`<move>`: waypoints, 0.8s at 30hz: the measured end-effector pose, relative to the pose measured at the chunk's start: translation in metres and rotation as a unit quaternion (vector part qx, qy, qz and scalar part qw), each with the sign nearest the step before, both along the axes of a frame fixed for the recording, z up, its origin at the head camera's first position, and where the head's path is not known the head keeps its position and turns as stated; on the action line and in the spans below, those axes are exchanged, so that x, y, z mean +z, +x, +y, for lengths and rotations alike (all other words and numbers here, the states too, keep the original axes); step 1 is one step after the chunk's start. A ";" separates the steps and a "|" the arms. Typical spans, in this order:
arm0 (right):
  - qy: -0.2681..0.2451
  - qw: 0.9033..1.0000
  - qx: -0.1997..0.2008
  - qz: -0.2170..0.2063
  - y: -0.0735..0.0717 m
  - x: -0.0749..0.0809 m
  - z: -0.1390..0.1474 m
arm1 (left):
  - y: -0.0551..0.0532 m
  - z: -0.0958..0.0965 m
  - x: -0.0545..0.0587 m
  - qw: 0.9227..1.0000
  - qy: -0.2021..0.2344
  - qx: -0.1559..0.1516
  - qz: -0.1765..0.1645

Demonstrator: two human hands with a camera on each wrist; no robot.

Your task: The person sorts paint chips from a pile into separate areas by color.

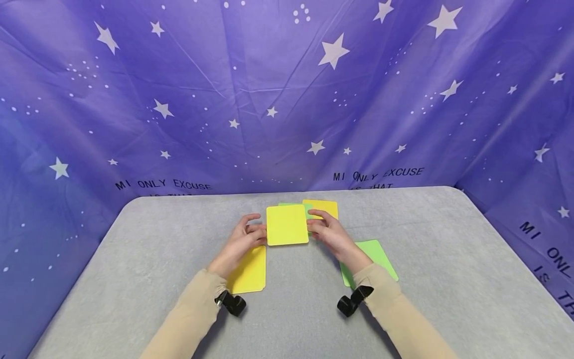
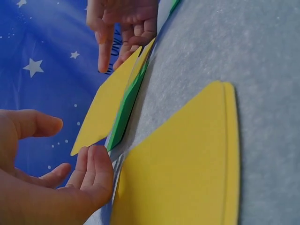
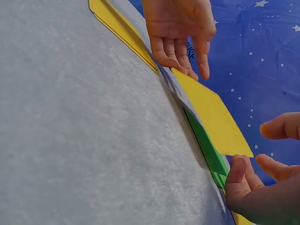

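A square yellow card (image 1: 287, 225) is raised off the table between both hands. My left hand (image 1: 239, 243) has its fingertips under the card's left edge, with the thumb apart from it in the left wrist view. On the other side, fingertips of my right hand (image 1: 334, 238) support the right edge from below, and that thumb (image 3: 281, 126) stays off the card too. Below and behind the raised card lies a green card (image 2: 125, 115), partly hidden. Another yellow card (image 1: 329, 207) lies beside it at the back, partly covered by my right hand.
Yellow cards (image 1: 251, 271) lie slightly offset in a stack under my left forearm. Green card (image 1: 375, 257) lies beside my right wrist. The grey table (image 1: 296, 309) ends at a purple starry curtain (image 1: 269, 75).
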State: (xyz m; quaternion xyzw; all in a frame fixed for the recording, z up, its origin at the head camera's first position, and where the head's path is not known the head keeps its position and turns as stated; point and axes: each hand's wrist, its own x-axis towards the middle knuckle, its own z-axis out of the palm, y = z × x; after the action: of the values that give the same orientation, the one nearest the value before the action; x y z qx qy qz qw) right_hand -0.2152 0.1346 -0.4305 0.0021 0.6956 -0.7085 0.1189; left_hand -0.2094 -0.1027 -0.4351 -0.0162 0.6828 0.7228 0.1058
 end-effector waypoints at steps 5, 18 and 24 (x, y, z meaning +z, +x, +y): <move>0.009 1.000 -0.003 0.006 0.006 -0.003 -0.001 | 0.002 0.002 -0.004 0.999 -0.033 0.001 0.010; -0.002 1.000 0.017 0.022 0.020 -0.007 -0.003 | 0.015 0.002 -0.009 1.000 -0.025 0.000 0.016; 0.015 0.999 0.030 0.022 0.025 -0.008 -0.002 | 0.021 0.001 -0.010 0.999 -0.041 -0.004 0.015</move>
State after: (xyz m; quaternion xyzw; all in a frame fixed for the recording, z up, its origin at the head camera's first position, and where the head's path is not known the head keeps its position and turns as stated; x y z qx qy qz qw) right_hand -0.1906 0.1324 -0.4384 -0.0321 0.7086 -0.6938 0.1247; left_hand -0.1881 -0.1018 -0.4448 -0.0069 0.7134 0.6938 0.0982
